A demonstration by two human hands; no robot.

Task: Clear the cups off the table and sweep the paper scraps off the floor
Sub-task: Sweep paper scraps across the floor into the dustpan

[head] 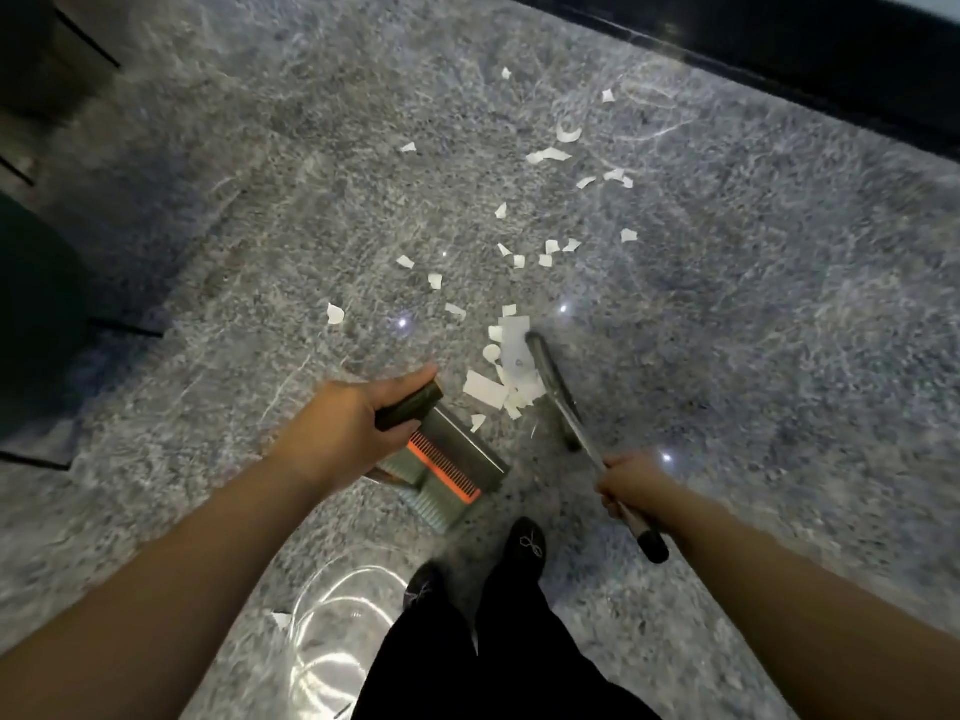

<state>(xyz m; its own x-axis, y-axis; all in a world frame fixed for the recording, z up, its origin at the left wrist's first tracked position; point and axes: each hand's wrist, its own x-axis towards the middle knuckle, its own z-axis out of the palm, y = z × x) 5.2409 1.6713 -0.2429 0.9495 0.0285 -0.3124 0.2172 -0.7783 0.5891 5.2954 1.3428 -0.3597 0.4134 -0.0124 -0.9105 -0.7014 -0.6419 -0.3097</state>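
Paper scraps (511, 366) lie scattered over the grey speckled floor (727, 330), the thickest heap bunched just ahead of the dustpan (452, 459) and touching the broom (553, 387); thinner pieces trail away up toward a dark wall base (779, 49). From my feed, the dustpan sits low at the floor with its mouth turned toward the heap — I see grey ridges and an orange comb strip inside it, and one small scrap at its edge, though blur keeps me from saying whether that piece is inside or just beside it. A clear bag-lined bin (332, 631) shows at the lower left with a scrap near its rim.

My left hand (348, 423) curls round the dustpan's dark handle, arm stretched forward and down. My right hand (628, 483) grips the broom's shaft partway along — the black end cap juts back past the wrist, the head angled into the heap. Two dark shoes (527, 545) stand behind the dustpan.
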